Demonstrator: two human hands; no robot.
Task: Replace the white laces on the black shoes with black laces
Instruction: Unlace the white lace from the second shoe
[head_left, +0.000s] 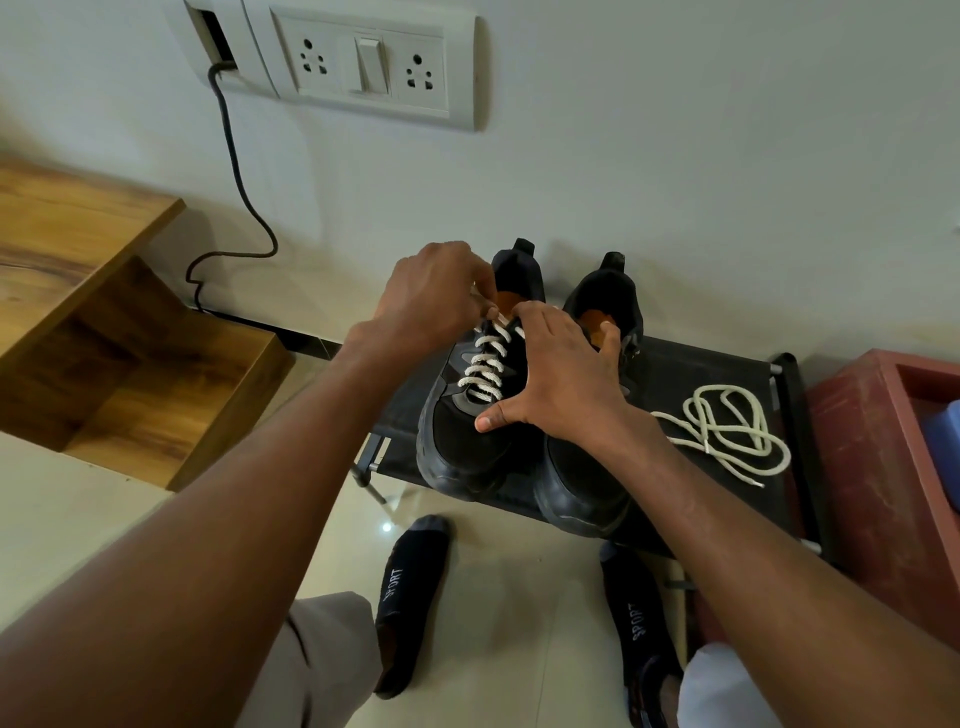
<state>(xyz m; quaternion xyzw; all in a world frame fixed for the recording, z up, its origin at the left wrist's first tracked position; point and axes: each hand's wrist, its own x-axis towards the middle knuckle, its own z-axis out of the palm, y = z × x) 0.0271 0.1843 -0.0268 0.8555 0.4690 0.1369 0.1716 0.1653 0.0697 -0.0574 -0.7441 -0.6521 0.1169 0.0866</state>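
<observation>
Two black shoes stand side by side on a low black rack, toes toward me. The left shoe still carries a white lace threaded through its eyelets. My left hand pinches that lace at the top of the tongue. Spread flat, my right hand rests across the two shoes, thumb on the left shoe's vamp and fingers over the right shoe, whose eyelet area it hides. A loose white lace lies coiled on the rack to the right. No black lace is in view.
A wooden shelf unit stands at the left and a reddish box at the right. A black cable hangs from the wall socket plate. My socked feet stand on the tiled floor below the rack.
</observation>
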